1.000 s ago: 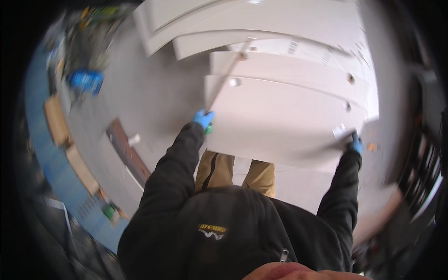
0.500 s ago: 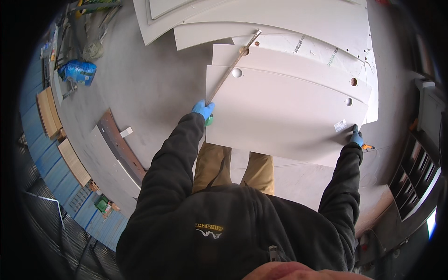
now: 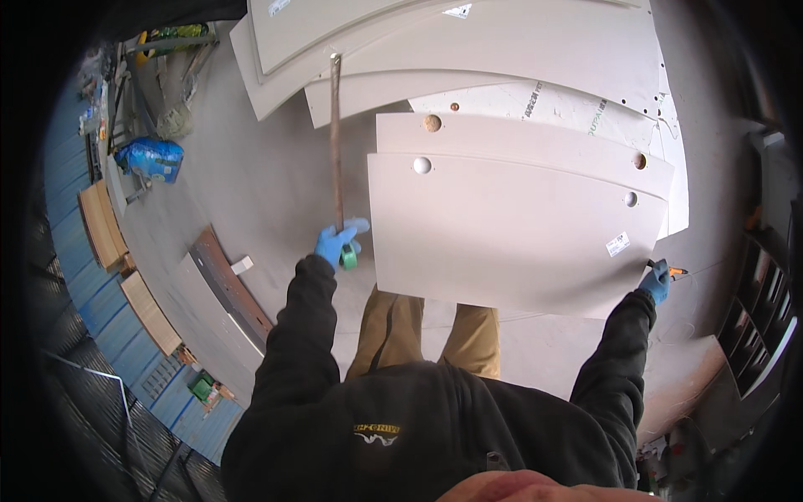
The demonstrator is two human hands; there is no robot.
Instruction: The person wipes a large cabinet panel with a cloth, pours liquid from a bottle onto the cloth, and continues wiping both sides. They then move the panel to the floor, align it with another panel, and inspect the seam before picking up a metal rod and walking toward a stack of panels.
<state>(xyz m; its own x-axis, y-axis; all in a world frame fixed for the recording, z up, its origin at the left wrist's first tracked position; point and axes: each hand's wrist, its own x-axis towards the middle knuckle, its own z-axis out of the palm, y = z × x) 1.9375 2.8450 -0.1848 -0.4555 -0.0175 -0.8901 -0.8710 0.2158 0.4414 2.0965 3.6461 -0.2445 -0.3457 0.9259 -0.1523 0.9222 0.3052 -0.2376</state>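
The left hand (image 3: 339, 243), in a blue glove, is clenched around the near end of a long thin rod (image 3: 336, 142) that runs away over the floor. The right hand (image 3: 657, 280), also gloved, grips a small orange-handled tool (image 3: 672, 271) at the right near corner of the pale board (image 3: 510, 230). The board lies flat on the floor in front of the person, overlapping other pale boards (image 3: 468, 50) farther off.

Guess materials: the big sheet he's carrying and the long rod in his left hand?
Sheet: probably plasterboard, with a matte pale-grey paper-like face, round cut holes and a small sticker; could be another board. Rod, gripped by the gloved left hand: looks like wood or rusty metal, brown, dull and straight; too small to tell. The right hand grips the sheet's corner.
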